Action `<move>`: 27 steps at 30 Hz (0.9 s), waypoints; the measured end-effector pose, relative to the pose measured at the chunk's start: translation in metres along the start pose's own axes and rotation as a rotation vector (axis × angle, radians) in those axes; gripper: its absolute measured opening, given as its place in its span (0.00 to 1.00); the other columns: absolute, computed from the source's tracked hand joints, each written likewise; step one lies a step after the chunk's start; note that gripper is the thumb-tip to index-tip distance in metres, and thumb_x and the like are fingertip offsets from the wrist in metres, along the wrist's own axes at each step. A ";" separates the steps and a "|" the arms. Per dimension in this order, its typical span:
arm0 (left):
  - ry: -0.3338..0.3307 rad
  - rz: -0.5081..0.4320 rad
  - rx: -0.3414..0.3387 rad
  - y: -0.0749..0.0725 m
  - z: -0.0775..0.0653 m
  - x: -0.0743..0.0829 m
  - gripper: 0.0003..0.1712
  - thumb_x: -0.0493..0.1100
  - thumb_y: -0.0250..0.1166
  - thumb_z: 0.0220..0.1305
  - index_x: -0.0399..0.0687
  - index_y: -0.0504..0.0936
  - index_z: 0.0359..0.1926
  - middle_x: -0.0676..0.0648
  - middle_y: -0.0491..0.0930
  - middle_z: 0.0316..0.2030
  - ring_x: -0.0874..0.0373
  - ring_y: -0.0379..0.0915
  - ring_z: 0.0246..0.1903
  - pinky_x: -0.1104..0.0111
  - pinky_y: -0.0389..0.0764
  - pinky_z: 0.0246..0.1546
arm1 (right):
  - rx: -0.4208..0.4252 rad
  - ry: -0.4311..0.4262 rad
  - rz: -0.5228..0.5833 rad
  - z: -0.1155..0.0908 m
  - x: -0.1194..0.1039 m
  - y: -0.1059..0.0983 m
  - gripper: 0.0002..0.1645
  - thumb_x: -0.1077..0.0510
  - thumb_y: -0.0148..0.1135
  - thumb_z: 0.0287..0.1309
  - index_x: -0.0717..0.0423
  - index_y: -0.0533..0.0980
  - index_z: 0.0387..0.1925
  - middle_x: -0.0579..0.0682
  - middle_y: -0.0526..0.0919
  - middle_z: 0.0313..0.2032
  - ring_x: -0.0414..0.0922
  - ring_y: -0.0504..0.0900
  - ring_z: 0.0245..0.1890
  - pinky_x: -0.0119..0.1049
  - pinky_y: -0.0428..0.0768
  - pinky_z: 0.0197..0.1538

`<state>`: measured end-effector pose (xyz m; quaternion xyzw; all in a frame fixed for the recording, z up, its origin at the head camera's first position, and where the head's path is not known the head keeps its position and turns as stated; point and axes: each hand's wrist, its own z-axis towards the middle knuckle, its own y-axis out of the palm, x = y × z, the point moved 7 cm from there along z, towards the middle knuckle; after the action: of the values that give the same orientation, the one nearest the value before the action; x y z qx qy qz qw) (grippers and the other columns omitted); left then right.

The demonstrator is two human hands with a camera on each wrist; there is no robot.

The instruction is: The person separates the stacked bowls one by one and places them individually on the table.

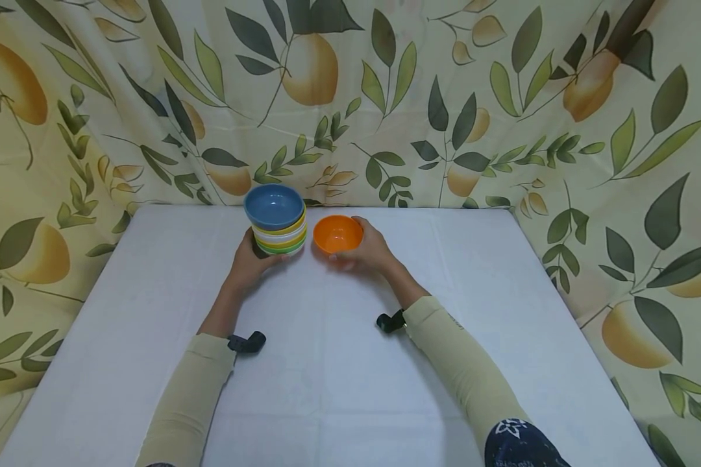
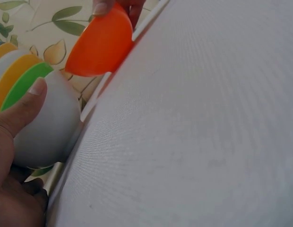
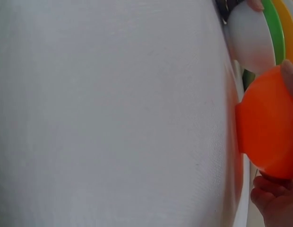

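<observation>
A stack of nested bowls stands at the far side of the table, with a blue bowl [image 1: 273, 206] on top. Below it come yellow, white and green rims, and a white bowl [image 2: 54, 116] forms the base. My left hand [image 1: 250, 261] holds the stack low on its left side, thumb across the front in the left wrist view. Just right of the stack is an orange bowl [image 1: 337, 235], upright and apart from it. My right hand [image 1: 374, 250] grips this bowl from the right, thumb in front. Whether its foot touches the table, I cannot tell.
A white cloth covers the table [image 1: 321, 363]. Behind and beside the table hangs a curtain [image 1: 350, 149] printed with fruit and leaves, close to the far edge where the bowls are. Each wrist wears a small black camera [image 1: 248, 342].
</observation>
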<state>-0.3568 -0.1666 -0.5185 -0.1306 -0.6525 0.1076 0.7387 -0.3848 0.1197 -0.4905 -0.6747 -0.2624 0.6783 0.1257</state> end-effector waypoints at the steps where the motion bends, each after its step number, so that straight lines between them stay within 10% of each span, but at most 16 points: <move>1: 0.002 -0.001 0.000 0.000 0.000 0.000 0.64 0.46 0.83 0.56 0.45 0.50 0.83 0.40 0.60 0.77 0.45 0.52 0.78 0.50 0.52 0.80 | -0.001 -0.001 -0.001 0.000 0.000 0.000 0.68 0.49 0.87 0.44 0.59 0.57 0.80 0.60 0.69 0.73 0.57 0.71 0.67 0.56 0.74 0.70; 27: -0.004 0.003 -0.004 0.001 0.000 -0.002 0.63 0.46 0.81 0.59 0.44 0.49 0.83 0.39 0.59 0.78 0.45 0.49 0.79 0.51 0.47 0.81 | 0.031 -0.029 -0.033 -0.002 -0.014 -0.007 0.68 0.44 0.84 0.49 0.60 0.54 0.82 0.58 0.62 0.78 0.58 0.63 0.74 0.58 0.65 0.76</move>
<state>-0.3567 -0.1667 -0.5206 -0.1328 -0.6540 0.1079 0.7369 -0.3833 0.1186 -0.4747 -0.6583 -0.2649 0.6898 0.1435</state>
